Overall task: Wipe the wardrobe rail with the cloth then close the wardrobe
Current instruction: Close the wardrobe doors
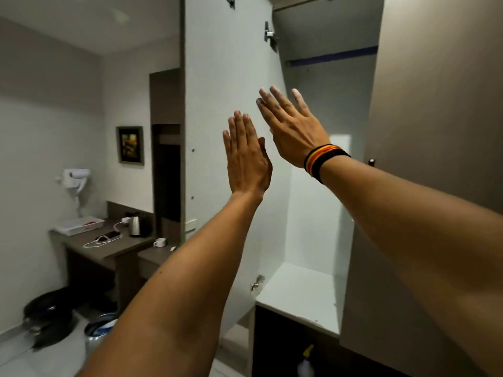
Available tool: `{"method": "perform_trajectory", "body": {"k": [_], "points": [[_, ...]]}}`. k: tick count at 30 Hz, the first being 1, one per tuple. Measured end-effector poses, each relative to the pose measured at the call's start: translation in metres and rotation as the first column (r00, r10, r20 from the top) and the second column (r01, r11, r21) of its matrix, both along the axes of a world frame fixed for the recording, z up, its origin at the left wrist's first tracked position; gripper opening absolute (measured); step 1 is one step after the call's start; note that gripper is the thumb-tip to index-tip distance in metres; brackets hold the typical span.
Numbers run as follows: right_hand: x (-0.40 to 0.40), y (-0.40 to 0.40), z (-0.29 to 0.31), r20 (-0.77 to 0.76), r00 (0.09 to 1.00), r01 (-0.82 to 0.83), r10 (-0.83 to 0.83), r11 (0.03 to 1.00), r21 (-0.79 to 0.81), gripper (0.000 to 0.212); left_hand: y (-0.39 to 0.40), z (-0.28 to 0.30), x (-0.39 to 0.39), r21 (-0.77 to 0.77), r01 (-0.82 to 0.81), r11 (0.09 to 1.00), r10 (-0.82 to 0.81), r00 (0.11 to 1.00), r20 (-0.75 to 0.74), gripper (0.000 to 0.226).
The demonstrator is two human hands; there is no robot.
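Head view: left hand (246,159) and right hand (288,131), grip spread flat, empty, before open wardrobe door (217,77).

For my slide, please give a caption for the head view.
Both bare hands, left hand and right hand, raised open before the open wardrobe door.

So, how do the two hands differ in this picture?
The right hand is raised higher than the left hand and reaches in front of the open wardrobe; the left hand is in front of the open door. The right hand tilts to the left, while the left hand stands nearly upright. The right wrist wears a striped band; the left wrist is bare. Both are open, flat and empty; no cloth is visible.
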State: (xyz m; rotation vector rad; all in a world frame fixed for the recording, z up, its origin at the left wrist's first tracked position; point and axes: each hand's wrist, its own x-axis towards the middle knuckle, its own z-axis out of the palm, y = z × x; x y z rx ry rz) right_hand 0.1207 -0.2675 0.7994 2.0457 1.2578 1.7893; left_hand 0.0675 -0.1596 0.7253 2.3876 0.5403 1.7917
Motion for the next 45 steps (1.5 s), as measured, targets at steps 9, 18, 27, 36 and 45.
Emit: {"method": "perform_trajectory", "body": {"k": [9,18,27,36,45], "points": [[-0.061,0.098,0.006,0.055,0.995,-0.074,0.087,0.975,-0.209,0.058,0.098,-0.04,-0.071,-0.275,-0.038,0.961,0.068,0.993,0.097,0.059],[-0.076,0.191,-0.009,0.044,0.999,0.039,-0.022,0.903,-0.427,0.043,0.155,-0.068,-0.064,-0.73,0.484,0.482,-0.232,0.874,0.427,0.047],[-0.057,0.218,-0.023,0.146,0.975,0.216,-0.168,0.866,-0.45,0.037,0.159,-0.066,-0.027,-0.739,0.55,0.389,-0.213,0.834,0.509,0.032],[-0.058,0.187,-0.026,0.151,0.966,0.256,-0.21,0.861,-0.439,0.035,0.128,-0.074,-0.033,-0.703,0.562,0.436,-0.325,0.827,0.459,0.035],[-0.023,0.041,-0.018,-0.037,0.98,0.152,-0.193,0.864,-0.48,0.039,-0.001,-0.081,0.002,-0.638,0.723,0.264,-0.515,0.666,0.541,0.034]]}}
